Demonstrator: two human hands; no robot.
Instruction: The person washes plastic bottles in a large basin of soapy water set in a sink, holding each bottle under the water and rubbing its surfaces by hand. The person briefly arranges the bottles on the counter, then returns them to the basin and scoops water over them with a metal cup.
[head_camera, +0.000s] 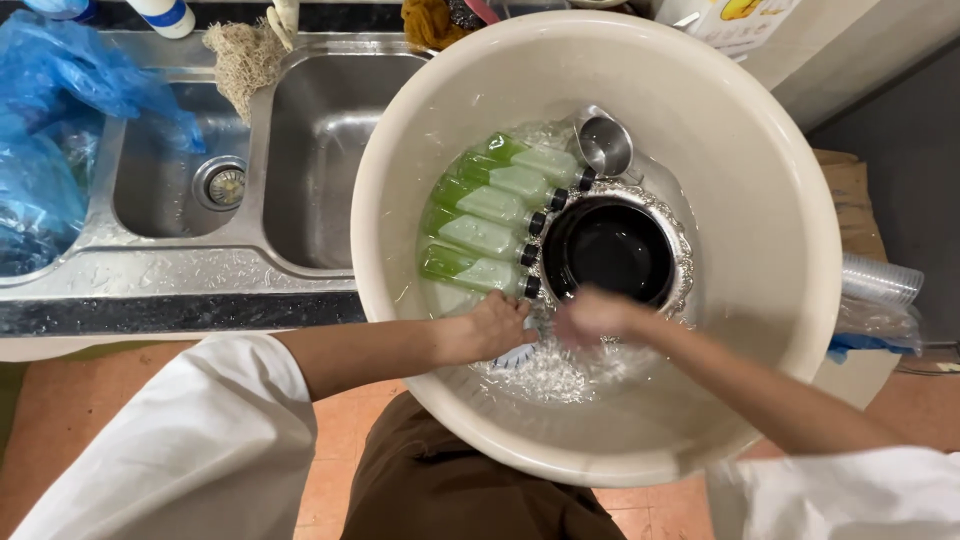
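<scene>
My left hand (492, 325) rests among the ice (545, 375) in the cream basin (770, 200), beside 5 green bottles (485, 205) lying in a row; my right hand (598, 315) is blurred, so I cannot tell either grip. The bottles look wet and slippery, best taken around the body.

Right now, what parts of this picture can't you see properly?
Head view, the only one:
- Right hand: blurred by motion, so its grip cannot be read.
- Left hand: fingertips hidden in the ice at the bottom of the tub.
- Black bowl: too dark inside to see contents.
- Green bottles: labels too small.
- Blue bag: cut off by the left edge.
</scene>
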